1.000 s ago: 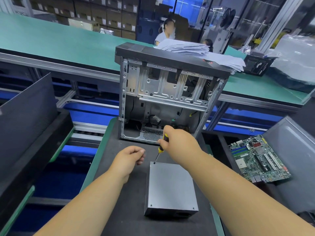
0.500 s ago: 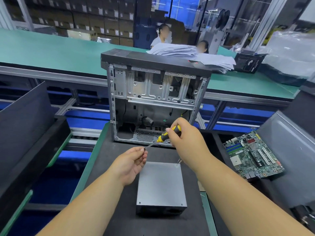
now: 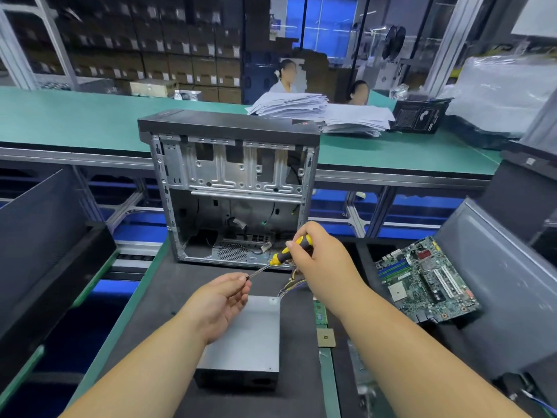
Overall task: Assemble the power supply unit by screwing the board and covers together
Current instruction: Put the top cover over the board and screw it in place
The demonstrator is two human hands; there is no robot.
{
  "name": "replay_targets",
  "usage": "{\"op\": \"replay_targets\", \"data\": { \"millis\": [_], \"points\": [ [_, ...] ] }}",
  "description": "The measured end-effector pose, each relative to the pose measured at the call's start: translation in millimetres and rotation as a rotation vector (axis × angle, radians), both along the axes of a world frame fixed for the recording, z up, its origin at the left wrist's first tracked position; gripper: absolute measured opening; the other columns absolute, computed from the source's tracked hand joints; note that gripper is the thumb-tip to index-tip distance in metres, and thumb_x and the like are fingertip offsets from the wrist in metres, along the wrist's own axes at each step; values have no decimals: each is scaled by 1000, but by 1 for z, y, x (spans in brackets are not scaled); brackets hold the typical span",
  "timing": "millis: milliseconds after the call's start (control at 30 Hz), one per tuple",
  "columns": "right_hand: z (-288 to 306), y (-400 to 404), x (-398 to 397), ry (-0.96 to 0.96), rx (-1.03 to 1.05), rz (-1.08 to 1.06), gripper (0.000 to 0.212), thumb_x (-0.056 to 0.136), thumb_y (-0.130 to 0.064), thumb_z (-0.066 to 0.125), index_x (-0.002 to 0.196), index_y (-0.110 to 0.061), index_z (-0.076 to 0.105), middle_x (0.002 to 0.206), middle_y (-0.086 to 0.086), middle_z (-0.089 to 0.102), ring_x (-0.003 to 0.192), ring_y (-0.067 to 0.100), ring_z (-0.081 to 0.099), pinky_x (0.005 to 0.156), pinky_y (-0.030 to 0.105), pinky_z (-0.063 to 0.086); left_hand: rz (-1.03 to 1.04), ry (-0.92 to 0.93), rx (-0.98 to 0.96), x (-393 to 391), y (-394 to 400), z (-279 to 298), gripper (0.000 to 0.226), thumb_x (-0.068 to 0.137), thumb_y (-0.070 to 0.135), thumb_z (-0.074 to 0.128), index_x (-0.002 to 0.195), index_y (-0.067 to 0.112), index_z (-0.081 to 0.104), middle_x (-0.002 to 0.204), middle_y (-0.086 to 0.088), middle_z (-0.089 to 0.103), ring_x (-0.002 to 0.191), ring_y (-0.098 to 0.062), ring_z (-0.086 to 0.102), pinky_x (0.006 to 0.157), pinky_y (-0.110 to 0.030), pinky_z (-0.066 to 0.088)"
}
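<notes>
The grey metal power supply unit (image 3: 247, 336) lies flat on the dark mat in front of me, coloured wires (image 3: 291, 286) leaving its far right corner. My right hand (image 3: 319, 260) grips the yellow-and-black handle of a screwdriver (image 3: 286, 251) held in the air above the unit, shaft slanting down to the left. My left hand (image 3: 223, 300) pinches the screwdriver's tip between thumb and fingertips; whether a screw sits there is too small to tell.
An open computer case (image 3: 232, 188) stands upright just behind the unit. A green motherboard (image 3: 425, 282) leans in a grey tray (image 3: 497, 267) at the right. A small chip (image 3: 326, 337) lies on the mat edge. Dark panels (image 3: 45, 236) stand at the left. Paper stacks (image 3: 319, 113) lie on the far green bench.
The screwdriver rose off the unit's top corner and tilted toward the left. My left hand came up and took its tip. The view shifted, so the unit appears lower.
</notes>
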State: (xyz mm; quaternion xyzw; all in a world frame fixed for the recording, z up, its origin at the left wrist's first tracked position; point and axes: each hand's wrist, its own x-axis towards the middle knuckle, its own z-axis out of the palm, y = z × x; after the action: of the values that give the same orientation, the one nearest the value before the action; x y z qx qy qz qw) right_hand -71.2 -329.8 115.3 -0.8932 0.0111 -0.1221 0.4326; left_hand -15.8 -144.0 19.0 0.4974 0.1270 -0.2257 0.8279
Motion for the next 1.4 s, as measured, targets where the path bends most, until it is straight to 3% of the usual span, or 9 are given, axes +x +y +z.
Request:
{"op": "replay_targets", "data": {
  "millis": [100,300,533,767,867,1033,1200,1300,1400],
  "points": [
    [0,-15,-6,-13,1,23,12,98,-31,54,88,-28,49,75,-24,66,69,19,63,63,42,56,-9,-19,26,-8,-10,5,7,94,1,58,94,2,65,71,-5,69,60,-9,65,56,-19,56],
    [-3,-36,-17,-11,34,67,10,94,-30,55,86,-34,50,76,-2,65,60,19,56,54,39,47,67,-25,20,-19,-26,14,7,94,2,60,95,1,67,71,-4,71,58,-8,66,54,-18,55],
    [-5,-45,-24,-2,52,88,12,95,-28,53,85,-34,48,77,-7,66,51,5,43,51,30,39,86,13,3,-23,-40,13,6,94,3,60,97,1,65,67,-4,69,56,-8,64,53,-18,55],
    [-10,-46,-22,-12,22,47,10,97,-27,54,89,-27,50,69,-23,62,52,0,50,44,14,36,-9,-90,104,-17,-38,1,9,95,1,58,92,3,67,72,-4,68,62,-8,65,58,-16,55],
    [-14,-45,-19,-33,155,-13,14,98,-22,57,86,-18,51,67,-23,64,56,-3,59,46,9,39,-97,-193,198,-14,-31,-5,12,95,-1,58,92,4,69,78,-5,69,69,-8,66,65,-16,55],
    [-20,-38,-14,-8,137,-42,13,98,-25,57,87,-23,51,71,-21,63,58,0,60,47,11,40,-138,-187,205,-7,-25,-10,10,94,-1,58,94,2,68,80,-7,71,70,-9,67,65,-16,55],
    [-19,-34,-7,31,162,13,15,95,-17,54,89,-31,50,64,-21,57,47,0,48,41,14,34,-116,-105,60,0,-26,-10,13,96,-4,54,99,-1,67,79,-6,74,69,-8,70,63,-15,56],
    [-18,-33,0,16,124,-42,14,95,-18,55,87,-29,52,66,-20,59,51,0,51,43,13,36,-165,-157,26,4,-26,-8,16,98,2,53,109,1,64,89,-7,76,81,-12,73,69,-17,57],
    [-18,-33,6,4,71,-89,13,94,-19,56,86,-28,52,67,-18,61,52,0,52,44,12,37,-226,-228,73,11,-26,-14,22,103,18,48,117,10,63,111,-9,73,107,-19,69,89,-24,55]
  ]
}}
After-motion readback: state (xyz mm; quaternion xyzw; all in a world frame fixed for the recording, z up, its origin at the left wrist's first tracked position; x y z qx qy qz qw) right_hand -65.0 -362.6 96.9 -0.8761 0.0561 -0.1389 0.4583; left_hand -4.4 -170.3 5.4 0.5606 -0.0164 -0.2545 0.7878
